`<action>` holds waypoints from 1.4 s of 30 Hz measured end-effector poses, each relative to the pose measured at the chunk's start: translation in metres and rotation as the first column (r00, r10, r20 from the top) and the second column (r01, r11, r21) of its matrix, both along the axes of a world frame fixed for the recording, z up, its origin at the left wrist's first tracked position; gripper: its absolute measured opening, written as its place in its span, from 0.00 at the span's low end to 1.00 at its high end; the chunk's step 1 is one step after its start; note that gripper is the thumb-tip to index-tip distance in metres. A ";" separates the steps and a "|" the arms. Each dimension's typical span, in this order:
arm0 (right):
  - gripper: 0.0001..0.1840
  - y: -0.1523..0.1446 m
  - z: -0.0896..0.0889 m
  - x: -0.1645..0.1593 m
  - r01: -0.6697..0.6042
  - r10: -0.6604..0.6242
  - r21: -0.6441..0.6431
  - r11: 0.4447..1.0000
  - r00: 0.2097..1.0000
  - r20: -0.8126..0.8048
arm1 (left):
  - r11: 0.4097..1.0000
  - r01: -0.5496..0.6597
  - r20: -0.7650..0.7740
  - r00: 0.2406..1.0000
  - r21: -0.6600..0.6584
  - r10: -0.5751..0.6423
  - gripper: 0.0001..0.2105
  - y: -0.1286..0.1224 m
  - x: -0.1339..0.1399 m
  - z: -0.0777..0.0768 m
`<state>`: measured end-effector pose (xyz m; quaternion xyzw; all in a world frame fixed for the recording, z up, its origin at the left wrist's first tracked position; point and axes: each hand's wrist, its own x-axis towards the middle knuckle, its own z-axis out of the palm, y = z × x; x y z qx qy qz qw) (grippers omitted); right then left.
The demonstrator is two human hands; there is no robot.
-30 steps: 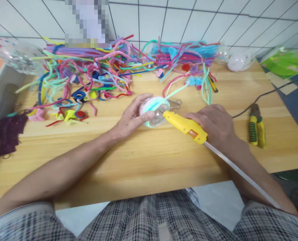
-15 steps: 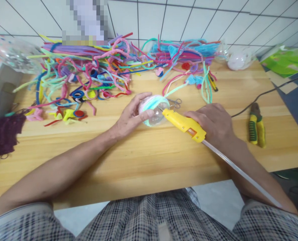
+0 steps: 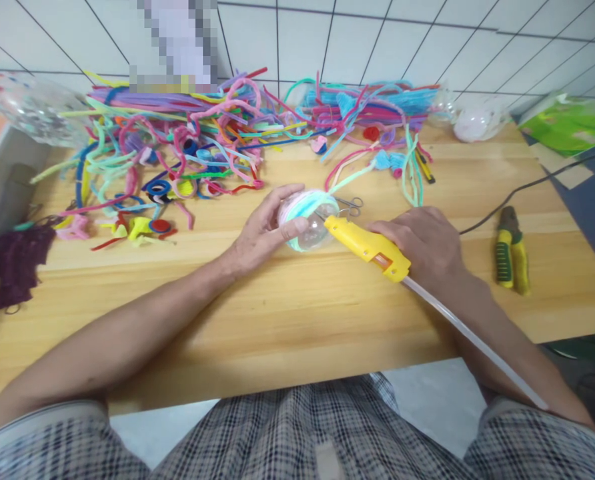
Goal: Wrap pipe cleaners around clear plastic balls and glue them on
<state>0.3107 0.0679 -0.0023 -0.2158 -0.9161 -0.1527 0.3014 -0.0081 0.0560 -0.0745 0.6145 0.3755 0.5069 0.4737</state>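
My left hand is closed around a clear plastic ball partly wrapped in pastel pipe cleaners. One mint strand trails from it toward the back right. In my right hand is a yellow hot glue gun, with a long translucent glue stick coming out of its rear along my forearm. The gun's nozzle meets or nearly touches the ball beside the wrapped edge. Right behind the ball lie small scissors, partly hidden.
Heaped pipe cleaners in many colours line the back of the wooden table. On the right are green-yellow pliers, a black cord and a yellow utility knife. A purple tasselled piece sits far left.
The view has shifted very slightly. Both hands, the ball and the glue gun keep nearly the same positions.
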 end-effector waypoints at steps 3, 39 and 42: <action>0.15 0.001 0.001 -0.003 -0.008 0.009 0.047 0.999 1.000 -0.007 | 1.000 0.008 0.007 1.000 -0.002 -0.008 0.35 0.000 0.000 0.000; 0.17 0.000 -0.011 0.001 0.007 -0.010 -0.072 0.997 0.999 -0.040 | 1.000 0.027 -0.013 1.000 0.003 -0.027 0.35 0.000 -0.001 0.001; 0.17 0.000 -0.010 0.003 0.003 -0.009 -0.074 0.997 0.997 -0.073 | 1.000 0.032 -0.009 0.999 0.001 -0.032 0.35 0.000 -0.001 0.000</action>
